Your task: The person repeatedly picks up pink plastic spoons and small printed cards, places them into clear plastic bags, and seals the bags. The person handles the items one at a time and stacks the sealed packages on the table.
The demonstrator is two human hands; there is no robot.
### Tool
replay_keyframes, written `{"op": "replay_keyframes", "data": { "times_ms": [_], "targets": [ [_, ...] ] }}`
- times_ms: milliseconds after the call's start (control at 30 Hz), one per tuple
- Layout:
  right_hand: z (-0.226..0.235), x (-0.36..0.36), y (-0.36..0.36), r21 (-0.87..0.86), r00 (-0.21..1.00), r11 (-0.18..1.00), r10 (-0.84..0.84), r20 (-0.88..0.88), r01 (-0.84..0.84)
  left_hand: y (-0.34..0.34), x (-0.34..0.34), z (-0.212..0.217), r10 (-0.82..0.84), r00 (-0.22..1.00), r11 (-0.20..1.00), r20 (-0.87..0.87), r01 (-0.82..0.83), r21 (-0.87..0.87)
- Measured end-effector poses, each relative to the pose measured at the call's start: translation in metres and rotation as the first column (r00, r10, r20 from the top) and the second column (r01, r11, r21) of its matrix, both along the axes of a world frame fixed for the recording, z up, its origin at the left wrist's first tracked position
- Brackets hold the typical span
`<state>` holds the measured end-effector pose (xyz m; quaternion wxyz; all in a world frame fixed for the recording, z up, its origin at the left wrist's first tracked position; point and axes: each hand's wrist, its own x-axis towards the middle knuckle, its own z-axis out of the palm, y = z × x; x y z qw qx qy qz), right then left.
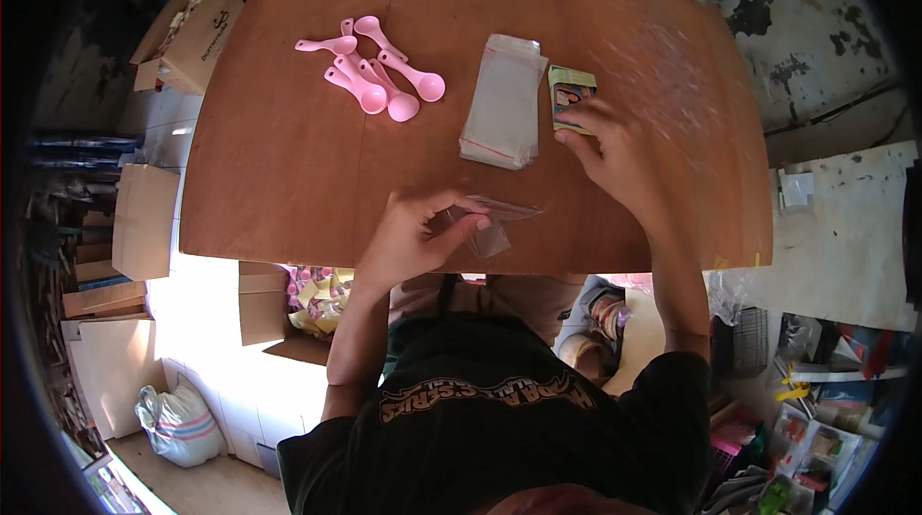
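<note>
Currently the left hand (403,236) pinches one clear bag (490,225) at the near edge of the surface (288,169). The right hand (615,155) rests its fingers, loosely spread, on the card stack (569,92) beside the bag pile (504,102). Hold the bag mouth open and slide one card off cleanly.

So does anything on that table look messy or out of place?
Not much. The pink spoons lie in a loose, crisscrossed heap rather than a row. The stack of clear bags sits neatly, and the left hand holds one clear bag at the table edge.
</note>
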<state>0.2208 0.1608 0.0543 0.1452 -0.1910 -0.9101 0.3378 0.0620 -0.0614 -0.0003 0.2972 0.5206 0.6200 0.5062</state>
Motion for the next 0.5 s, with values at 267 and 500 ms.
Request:
{"op": "replay_keyframes", "data": {
  "times_ms": [267,500],
  "targets": [
    [-0.012,0.016,0.017,0.603,0.989,0.790,-0.148,0.014,0.110,0.012,0.003,-0.008,0.119,0.837,0.959,0.534,-0.236,0.157],
    [0.015,0.025,-0.006,0.550,0.946,0.778,-0.175,-0.274,0.303,0.018,0.001,-0.006,0.177,0.762,0.933,0.623,-0.332,0.141]
  ]
}}
